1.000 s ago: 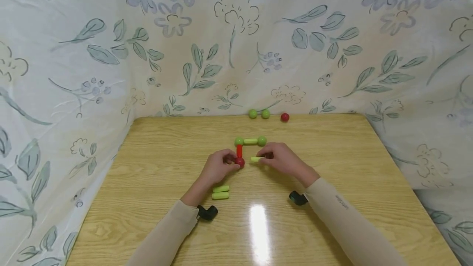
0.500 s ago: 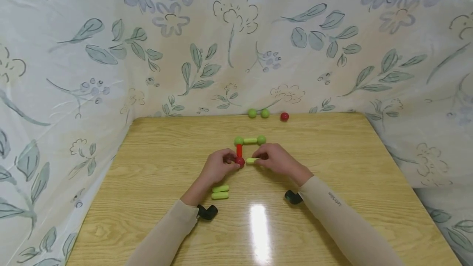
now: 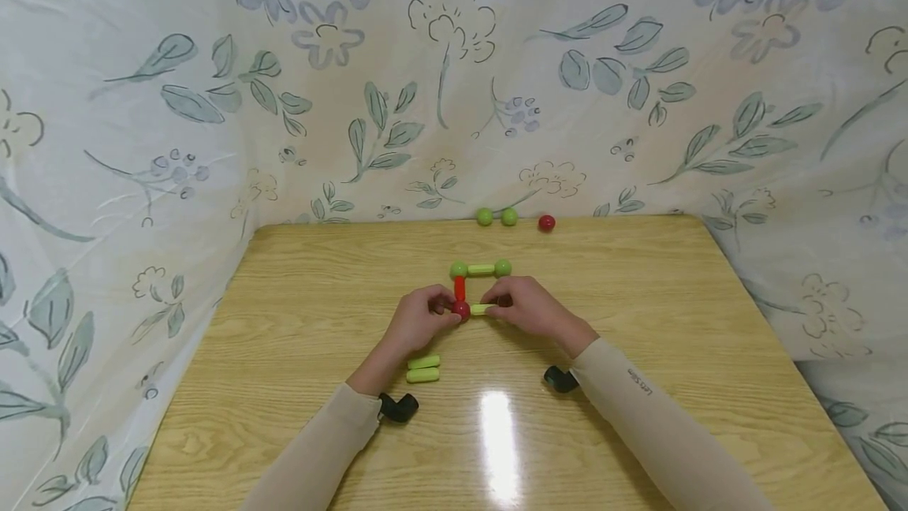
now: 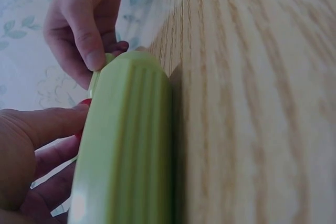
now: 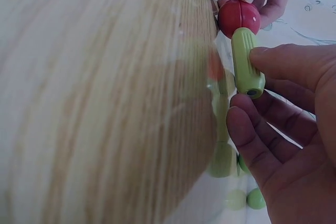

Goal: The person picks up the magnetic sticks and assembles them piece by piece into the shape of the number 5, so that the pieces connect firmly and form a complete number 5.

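My left hand (image 3: 420,322) pinches a red ball (image 3: 462,310) between thumb and fingers. A red rod (image 3: 459,289) runs from that ball up to a green ball (image 3: 459,269). A yellow-green rod (image 3: 481,269) links this one to a second green ball (image 3: 503,267). In my right hand (image 3: 530,304) I pinch a ribbed yellow-green rod (image 5: 244,61). Its far end touches the red ball in the right wrist view, and a dark dot shows on its near end. The left wrist view has another yellow-green rod (image 4: 126,145) large in front, partly covering both hands.
Two loose yellow-green rods (image 3: 423,374) lie side by side near my left forearm. Along the table's back edge stand two green balls (image 3: 485,217) and a red ball (image 3: 546,223). Flowered cloth (image 3: 454,85) hangs behind the wooden table (image 3: 298,274).
My right hand has moved left with its rod, closing the gap to the red ball until they meet. The left hand has kept its hold on the ball, almost still.
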Demonstrator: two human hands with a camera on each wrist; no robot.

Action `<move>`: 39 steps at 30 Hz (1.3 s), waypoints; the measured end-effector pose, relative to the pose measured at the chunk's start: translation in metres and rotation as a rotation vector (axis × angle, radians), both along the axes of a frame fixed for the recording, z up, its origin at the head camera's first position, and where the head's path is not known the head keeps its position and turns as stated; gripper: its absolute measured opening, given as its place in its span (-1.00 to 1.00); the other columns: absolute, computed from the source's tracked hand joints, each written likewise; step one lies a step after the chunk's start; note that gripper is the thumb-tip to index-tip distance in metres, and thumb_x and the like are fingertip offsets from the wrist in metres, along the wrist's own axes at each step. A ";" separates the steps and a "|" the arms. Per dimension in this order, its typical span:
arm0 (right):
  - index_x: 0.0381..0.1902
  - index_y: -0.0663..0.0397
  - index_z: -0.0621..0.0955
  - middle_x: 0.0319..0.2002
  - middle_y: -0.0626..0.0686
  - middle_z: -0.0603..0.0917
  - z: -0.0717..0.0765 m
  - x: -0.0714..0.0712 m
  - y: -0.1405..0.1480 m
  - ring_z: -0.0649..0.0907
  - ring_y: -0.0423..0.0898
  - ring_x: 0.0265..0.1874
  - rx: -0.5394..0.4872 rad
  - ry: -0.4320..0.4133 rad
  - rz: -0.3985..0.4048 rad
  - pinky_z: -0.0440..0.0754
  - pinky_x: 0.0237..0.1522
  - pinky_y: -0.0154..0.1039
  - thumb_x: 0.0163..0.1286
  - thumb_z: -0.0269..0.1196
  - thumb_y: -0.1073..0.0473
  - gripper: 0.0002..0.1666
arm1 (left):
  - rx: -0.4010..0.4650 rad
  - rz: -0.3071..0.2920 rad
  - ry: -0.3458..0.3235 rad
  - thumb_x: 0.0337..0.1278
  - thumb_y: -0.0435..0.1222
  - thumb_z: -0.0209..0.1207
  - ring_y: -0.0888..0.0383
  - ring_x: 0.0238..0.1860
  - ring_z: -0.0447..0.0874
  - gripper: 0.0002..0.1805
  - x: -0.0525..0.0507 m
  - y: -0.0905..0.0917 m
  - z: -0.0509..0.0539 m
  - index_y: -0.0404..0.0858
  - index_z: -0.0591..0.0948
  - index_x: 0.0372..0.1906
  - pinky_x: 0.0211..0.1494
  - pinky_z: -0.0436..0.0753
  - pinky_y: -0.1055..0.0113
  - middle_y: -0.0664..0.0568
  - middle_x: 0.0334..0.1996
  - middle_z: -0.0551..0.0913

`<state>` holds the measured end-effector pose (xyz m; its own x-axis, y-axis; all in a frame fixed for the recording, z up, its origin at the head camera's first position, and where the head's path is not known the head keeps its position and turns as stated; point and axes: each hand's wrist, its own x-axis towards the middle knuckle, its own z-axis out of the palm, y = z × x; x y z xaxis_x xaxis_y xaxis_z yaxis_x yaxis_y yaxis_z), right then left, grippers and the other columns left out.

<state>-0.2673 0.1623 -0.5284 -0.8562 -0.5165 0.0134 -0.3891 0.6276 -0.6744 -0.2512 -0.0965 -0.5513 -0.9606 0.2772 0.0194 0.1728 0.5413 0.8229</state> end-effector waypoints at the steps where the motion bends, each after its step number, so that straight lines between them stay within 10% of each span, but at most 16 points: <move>1: 0.02 0.06 0.84 -0.13 -0.12 0.77 0.000 0.000 0.000 0.64 -0.16 -0.23 0.001 -0.001 0.000 0.66 -0.13 -0.18 0.50 0.47 0.21 -0.81 | 0.000 0.000 0.001 0.28 -0.26 0.55 0.13 -0.15 0.63 -0.80 0.000 0.000 0.000 -0.09 0.77 -0.08 -0.03 0.66 0.16 0.15 -0.18 0.74; 39: 0.00 0.04 0.82 -0.23 -0.13 0.74 0.007 -0.001 0.018 0.67 -0.13 -0.22 -0.020 0.000 -0.064 0.69 -0.10 -0.13 0.53 0.45 0.11 -0.81 | -0.036 -0.059 0.044 0.31 -0.33 0.51 0.15 -0.08 0.72 -0.72 0.005 0.002 0.008 -0.10 0.79 0.07 0.09 0.69 0.12 0.11 -0.11 0.80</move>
<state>-0.2678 0.1804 -0.5215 -0.8875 -0.4602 0.0234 -0.3487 0.6376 -0.6869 -0.2458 -0.0945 -0.5433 -0.9410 0.3347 0.0504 0.2411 0.5582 0.7939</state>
